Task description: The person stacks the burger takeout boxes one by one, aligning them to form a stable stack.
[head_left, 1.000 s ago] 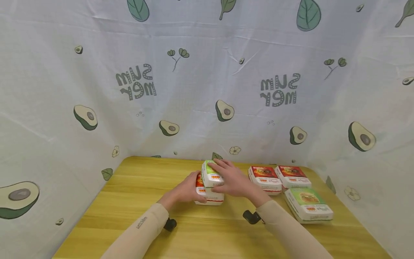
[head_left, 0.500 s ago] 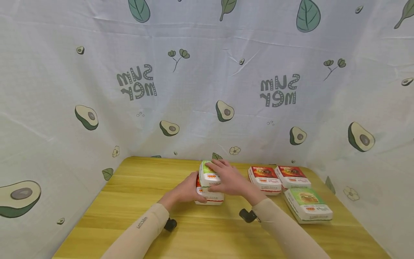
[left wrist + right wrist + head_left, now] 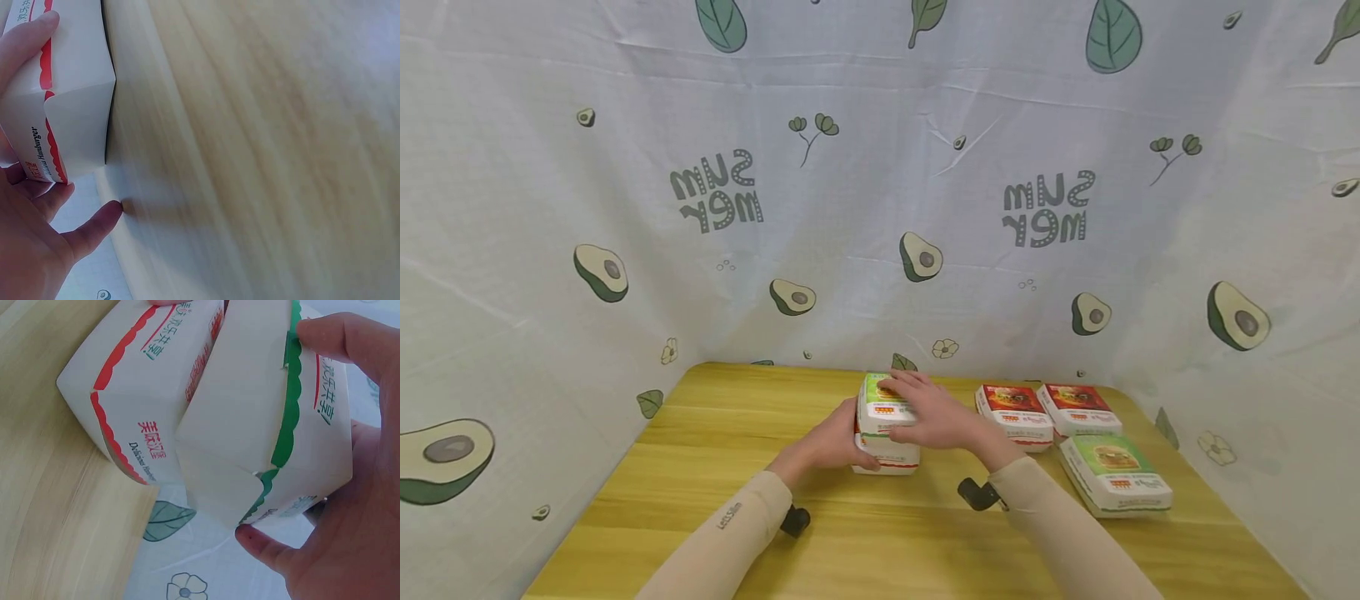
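At the table's middle, a red-and-white burger box (image 3: 895,457) rests with my left hand (image 3: 829,437) around its left side. In the left wrist view, my thumb lies on that box's front face, with fingers at its side and one finger stretched to the tabletop. My right hand (image 3: 938,417) grips a green-and-white burger box (image 3: 877,412) stacked over the red one, covering part of its lid. The right wrist view shows thumb and fingers spanning the green box (image 3: 240,394), its bottom edge against the red box (image 3: 144,375). Both boxes are closed.
On the right of the wooden table (image 3: 715,467) sit two more red burger boxes, one (image 3: 1017,417) beside the other (image 3: 1081,408), with a green burger box (image 3: 1116,475) in front. A printed cloth (image 3: 850,183) hangs behind the table and at its sides.
The green box in my right hand has shifted a little left over the red box, covering more of its lid. My left hand and the red box have stayed in place.
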A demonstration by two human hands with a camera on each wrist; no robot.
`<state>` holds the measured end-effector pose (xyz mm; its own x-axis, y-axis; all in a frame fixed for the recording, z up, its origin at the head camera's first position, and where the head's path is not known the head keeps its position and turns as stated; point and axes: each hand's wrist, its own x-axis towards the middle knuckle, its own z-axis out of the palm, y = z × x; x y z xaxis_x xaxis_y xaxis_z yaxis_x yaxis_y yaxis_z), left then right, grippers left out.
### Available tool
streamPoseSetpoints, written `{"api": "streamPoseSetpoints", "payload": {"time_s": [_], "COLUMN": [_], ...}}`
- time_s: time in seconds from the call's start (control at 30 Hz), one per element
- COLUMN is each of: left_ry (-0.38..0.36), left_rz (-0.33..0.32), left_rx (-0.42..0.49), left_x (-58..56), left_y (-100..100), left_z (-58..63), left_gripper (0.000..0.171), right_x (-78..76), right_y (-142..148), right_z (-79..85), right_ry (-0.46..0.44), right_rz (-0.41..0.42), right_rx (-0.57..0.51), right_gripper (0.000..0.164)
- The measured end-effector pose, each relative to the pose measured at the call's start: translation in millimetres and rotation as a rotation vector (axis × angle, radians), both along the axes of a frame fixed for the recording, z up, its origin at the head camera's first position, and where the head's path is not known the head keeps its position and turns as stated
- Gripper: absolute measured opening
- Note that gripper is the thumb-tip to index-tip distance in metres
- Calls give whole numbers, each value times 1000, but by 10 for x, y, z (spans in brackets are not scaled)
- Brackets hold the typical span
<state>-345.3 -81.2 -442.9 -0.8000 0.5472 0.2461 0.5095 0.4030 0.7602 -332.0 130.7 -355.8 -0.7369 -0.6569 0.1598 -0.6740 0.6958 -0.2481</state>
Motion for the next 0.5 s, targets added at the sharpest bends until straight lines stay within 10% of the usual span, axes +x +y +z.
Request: {"api": "streamPoseSetpoints", "payload": {"time_s": [0.5], "left_ry": [-7], "left_rz": [50], "left_rx": [-15], "left_x": [46], "left_y": [-8], "left_z": [-1], "left_gripper": [100], "right_x": [-40], "right_y": [65], "right_z": [-127], "right_ry": [-2], "right_rz": [57], "right_rx": [-75], "right_gripper": [73]}}
